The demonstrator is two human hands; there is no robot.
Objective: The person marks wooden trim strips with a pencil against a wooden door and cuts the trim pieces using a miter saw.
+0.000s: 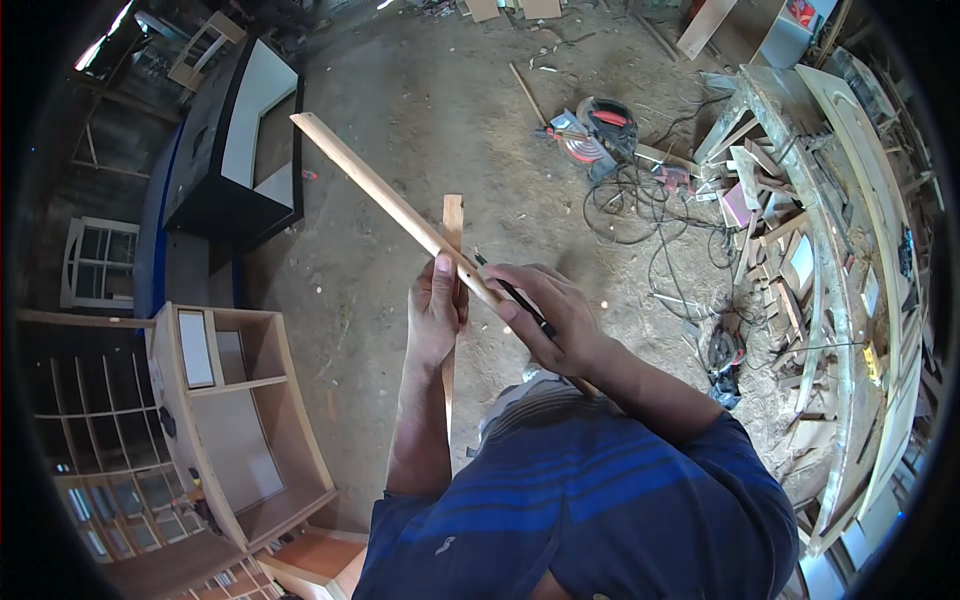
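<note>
Two slim wooden strips cross in front of me. The upper wooden strip (375,191) runs slantwise from the far left down toward my right hand. Beneath it, the lower wooden strip (453,222) points nearly straight away from me. My left hand (434,318) is closed around both where they cross, its thumb on top. A dark pencil (524,304) lies in the closed fingers of my right hand (565,318), its tip close to the upper strip. That hand also rests against the strip's near end and covers part of it.
On the dirt floor at the far right lies a circular saw (600,135), with tangled black cable (625,215) beside it. Wood offcuts (790,265) are heaped under a long workbench (830,230) at right. A wooden cabinet frame (290,400) and a black-and-white cabinet (215,165) stand at left.
</note>
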